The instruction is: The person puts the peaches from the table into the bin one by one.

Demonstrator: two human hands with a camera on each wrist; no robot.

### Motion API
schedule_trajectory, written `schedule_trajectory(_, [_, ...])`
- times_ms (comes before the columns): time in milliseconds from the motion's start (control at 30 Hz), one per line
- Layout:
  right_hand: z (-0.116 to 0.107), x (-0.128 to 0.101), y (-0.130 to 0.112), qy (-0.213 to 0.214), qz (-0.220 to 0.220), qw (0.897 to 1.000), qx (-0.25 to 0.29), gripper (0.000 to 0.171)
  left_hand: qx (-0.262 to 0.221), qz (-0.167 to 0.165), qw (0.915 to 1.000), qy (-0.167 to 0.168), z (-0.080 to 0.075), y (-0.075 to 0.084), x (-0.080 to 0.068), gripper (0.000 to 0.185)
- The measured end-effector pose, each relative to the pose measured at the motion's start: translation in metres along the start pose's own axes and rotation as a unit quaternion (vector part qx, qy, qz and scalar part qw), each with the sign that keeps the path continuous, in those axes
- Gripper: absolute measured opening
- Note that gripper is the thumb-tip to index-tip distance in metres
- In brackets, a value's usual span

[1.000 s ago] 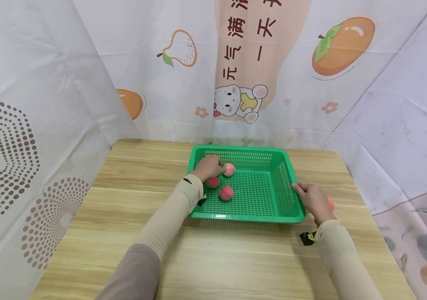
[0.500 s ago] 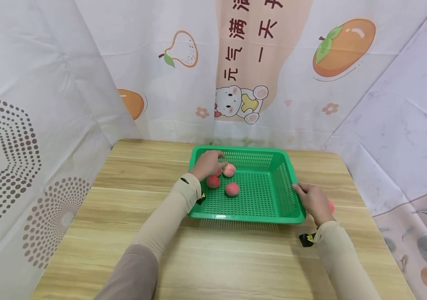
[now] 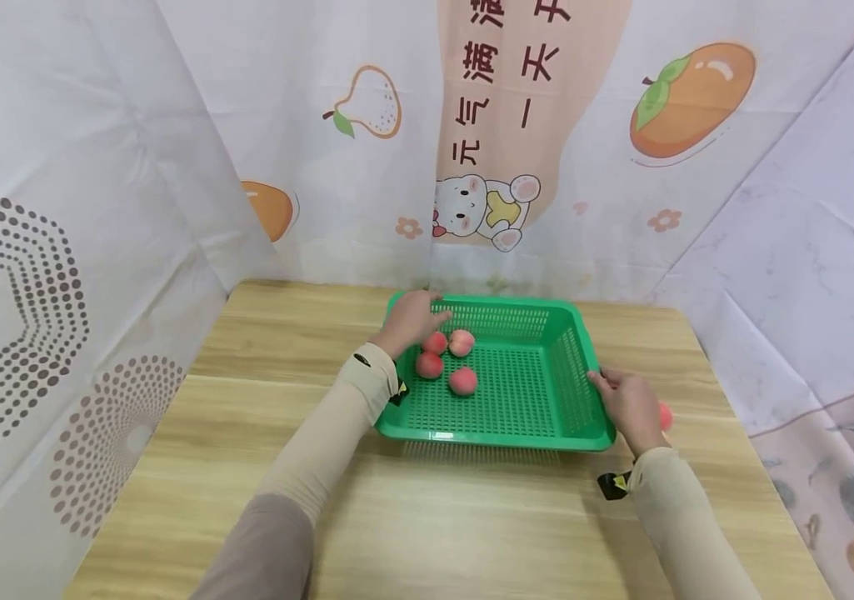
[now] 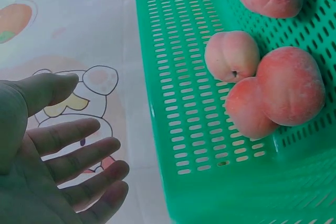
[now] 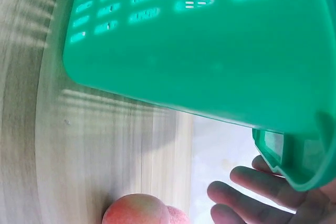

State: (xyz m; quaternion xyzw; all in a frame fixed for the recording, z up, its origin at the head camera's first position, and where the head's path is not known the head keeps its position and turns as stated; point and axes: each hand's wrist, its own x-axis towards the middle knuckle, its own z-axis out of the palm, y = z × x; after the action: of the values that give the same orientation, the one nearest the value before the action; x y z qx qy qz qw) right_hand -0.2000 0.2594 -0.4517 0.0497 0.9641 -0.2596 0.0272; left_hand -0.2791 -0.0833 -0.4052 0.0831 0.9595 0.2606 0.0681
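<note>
A green plastic basket (image 3: pixel 516 439) stands on the table, with several peaches in its left half. My left hand (image 3: pixel 407 321) is over the basket's back left corner, fingers apart and holding nothing. Below it are a red peach (image 3: pixel 430 364), another red peach (image 3: pixel 435 342) and a paler peach (image 3: pixel 461 342), grouped close together in the left wrist view. A further peach (image 3: pixel 462 381) lies slightly nearer the front. My right hand (image 3: pixel 631 404) holds the basket's right rim, its thumb at the edge and its fingers (image 5: pixel 252 203) on the outer side.
Outside the basket, a peach (image 5: pixel 136 211) lies on the wooden table (image 3: pixel 412 517) beside my right hand, with part of another peach (image 5: pixel 179 216) behind it. A printed curtain (image 3: pixel 367 183) hangs right behind the table, and cloth walls stand on both sides.
My left hand has drawn back from the peaches, up and to the left, uncovering one. The front peach rolled slightly to the right. My right hand stays at the rim.
</note>
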Motion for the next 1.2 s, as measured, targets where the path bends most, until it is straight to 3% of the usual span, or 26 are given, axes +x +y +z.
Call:
schedule_trajectory(467, [0.005,-0.003,0.002,-0.003,0.004,1.0,-0.014,0.05,-0.047,0.006,0.9987,0.021,-0.007,-0.009,-0.013,0.051])
schedule_trajectory(800, [0.002,-0.001,0.001,-0.012,-0.029,0.999,-0.04,0.052,-0.005,0.025,0.9995,0.018,-0.015,-0.014,-0.017,0.056])
schedule_trajectory(967, [0.001,-0.001,0.001,-0.009,-0.022,0.999,-0.042,0.053,0.037,0.016,0.9991,-0.012,-0.015,-0.017,-0.019,0.068])
schedule_trajectory(1200, [-0.003,-0.002,0.0,-0.01,-0.028,0.999,-0.037,0.052,0.015,-0.001,0.9998,-0.015,-0.015,-0.029,-0.022,0.066])
